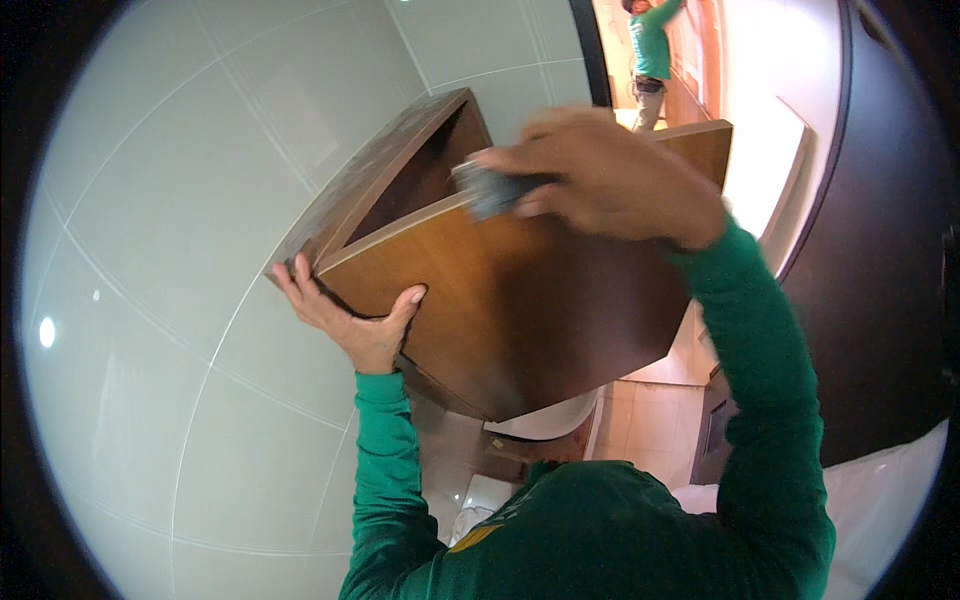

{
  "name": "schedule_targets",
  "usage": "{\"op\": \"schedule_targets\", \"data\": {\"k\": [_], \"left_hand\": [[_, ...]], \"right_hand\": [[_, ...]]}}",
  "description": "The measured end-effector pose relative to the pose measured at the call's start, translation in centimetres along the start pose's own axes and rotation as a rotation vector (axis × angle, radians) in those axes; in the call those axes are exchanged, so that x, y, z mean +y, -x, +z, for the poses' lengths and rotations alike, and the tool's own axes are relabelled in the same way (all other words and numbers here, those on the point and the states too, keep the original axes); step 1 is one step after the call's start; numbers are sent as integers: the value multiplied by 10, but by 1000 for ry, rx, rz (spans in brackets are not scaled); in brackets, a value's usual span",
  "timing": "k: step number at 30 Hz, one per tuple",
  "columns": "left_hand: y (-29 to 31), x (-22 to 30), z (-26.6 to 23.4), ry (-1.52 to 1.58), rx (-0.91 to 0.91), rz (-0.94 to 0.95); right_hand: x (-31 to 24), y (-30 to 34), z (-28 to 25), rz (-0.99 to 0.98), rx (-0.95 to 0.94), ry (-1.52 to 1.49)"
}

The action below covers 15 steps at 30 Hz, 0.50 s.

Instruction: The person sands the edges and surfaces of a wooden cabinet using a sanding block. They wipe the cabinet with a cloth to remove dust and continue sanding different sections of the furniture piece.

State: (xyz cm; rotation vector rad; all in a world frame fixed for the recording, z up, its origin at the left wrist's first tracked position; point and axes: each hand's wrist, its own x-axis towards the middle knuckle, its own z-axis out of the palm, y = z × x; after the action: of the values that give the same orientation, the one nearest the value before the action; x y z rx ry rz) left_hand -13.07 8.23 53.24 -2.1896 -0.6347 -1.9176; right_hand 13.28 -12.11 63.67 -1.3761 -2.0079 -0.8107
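A brown wooden cabinet (392, 170) is fixed against the tiled wall, its door (520, 310) swung outward. My left hand (352, 318) grips the door's left edge. Its thumb lies on the door's face, and the fingers reach round toward the cabinet's corner. Over the door's upper edge, my right hand (610, 180) is closed on a small grey pad (492, 190), held between thumb and fingers. Motion blurs the pad and the hand, so the pad's exact kind cannot be made out. The pad is at or just above the door's top edge; contact is unclear.
Pale tiled wall (270, 90) runs close along my left. Below the door are a white basin (545, 420) and tiled floor (650, 415). A dark door panel (870, 300) stands at the right. Beyond the doorway another person (651, 45) in green reaches up.
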Motion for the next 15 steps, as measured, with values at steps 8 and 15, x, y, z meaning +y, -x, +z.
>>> {"op": "schedule_targets", "data": {"k": [8,15], "left_hand": [[-9,1,-3,65,14,105],[-32,29,-2,-94,-210,149]], "right_hand": [[-70,-80,43,46,-273,-70],[-17,-1,-4,245,-160,25]]}}
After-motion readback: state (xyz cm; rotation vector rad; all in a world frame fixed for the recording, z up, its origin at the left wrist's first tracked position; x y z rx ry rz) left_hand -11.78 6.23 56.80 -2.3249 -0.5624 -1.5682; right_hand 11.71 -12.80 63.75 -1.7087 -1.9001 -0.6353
